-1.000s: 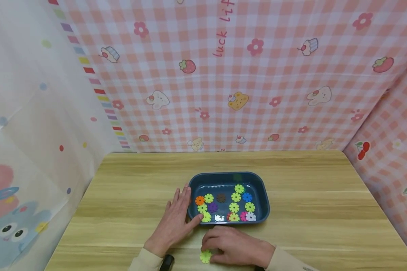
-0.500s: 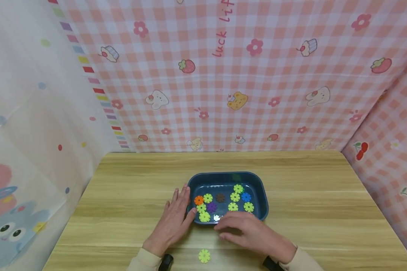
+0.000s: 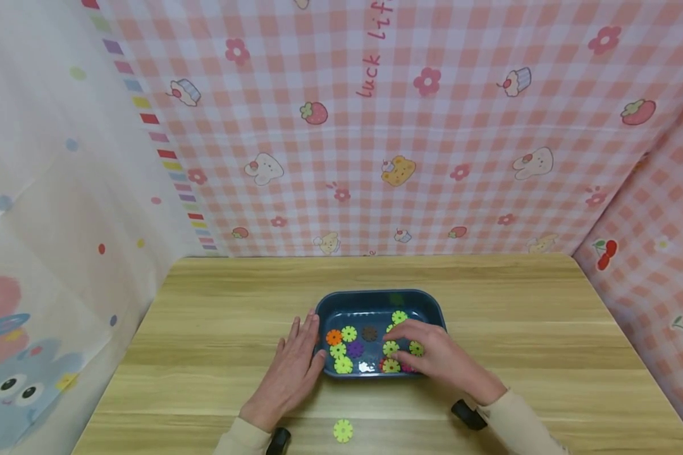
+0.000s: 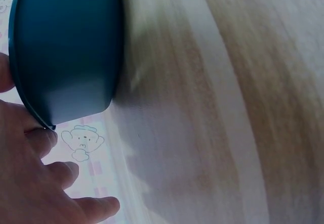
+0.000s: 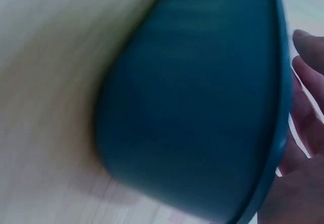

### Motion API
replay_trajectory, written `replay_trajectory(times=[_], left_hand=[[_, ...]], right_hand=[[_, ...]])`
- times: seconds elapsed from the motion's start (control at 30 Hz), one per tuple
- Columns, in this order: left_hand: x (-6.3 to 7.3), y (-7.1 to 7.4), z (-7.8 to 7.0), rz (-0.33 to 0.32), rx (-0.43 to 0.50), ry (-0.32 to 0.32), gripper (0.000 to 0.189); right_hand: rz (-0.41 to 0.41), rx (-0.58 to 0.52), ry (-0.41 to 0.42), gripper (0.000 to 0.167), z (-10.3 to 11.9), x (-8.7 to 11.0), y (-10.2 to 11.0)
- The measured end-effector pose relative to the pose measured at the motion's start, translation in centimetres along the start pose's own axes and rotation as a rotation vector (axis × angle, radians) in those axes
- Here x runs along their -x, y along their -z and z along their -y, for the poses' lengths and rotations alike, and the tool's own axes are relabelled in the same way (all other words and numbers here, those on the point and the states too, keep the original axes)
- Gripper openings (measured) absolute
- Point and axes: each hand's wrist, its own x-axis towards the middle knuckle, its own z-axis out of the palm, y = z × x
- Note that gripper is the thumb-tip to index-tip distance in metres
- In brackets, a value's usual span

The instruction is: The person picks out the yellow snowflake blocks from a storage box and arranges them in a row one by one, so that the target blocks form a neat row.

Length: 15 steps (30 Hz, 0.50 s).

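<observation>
A dark blue tray (image 3: 370, 303) holds several flower-shaped plastic discs. Along its left side lies my left hand (image 3: 287, 366), fingers straight and touching the rim, thumb at the near corner; the left wrist view shows fingertips by the tray's wall (image 4: 71, 51). Over the right half reaches my right hand (image 3: 438, 357), thumb and forefinger apart and bent down toward a yellow-green disc (image 3: 390, 348). Nothing is seen gripped between them. This hand hides some discs. On the table in front lies a single yellow-green disc (image 3: 343, 431).
Orange (image 3: 334, 337), purple (image 3: 355, 349) and brown (image 3: 369, 333) discs lie in the left and middle of the tray. Wood-grain table (image 3: 233, 303) surrounds it. Patterned cloth (image 3: 347, 139) hangs behind and at both sides.
My right hand has left the yellow-green disc on the table and moved forward and right to above the tray's discs. The left hand stays by the rim, its thumb drawn back slightly.
</observation>
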Motion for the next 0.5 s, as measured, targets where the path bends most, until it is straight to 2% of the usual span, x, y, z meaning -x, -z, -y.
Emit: replay_trajectory(times=[0.13,0.23,0.5], left_hand=[[0.0,0.0,0.0,0.001,-0.001,0.000,0.062],[0.0,0.0,0.0,0.005,-0.002,0.004,0.061],[-0.1,0.1,-0.1,0.010,-0.008,0.002,0.061]], right_hand=[[0.066,0.008,-0.067,0.027,-0.6,-0.5,0.4],[0.117,0.012,-0.087,0.028,-0.9,-0.9,0.6],[0.217,0.068,-0.051,0.029,-1.5,-1.9,0.7]])
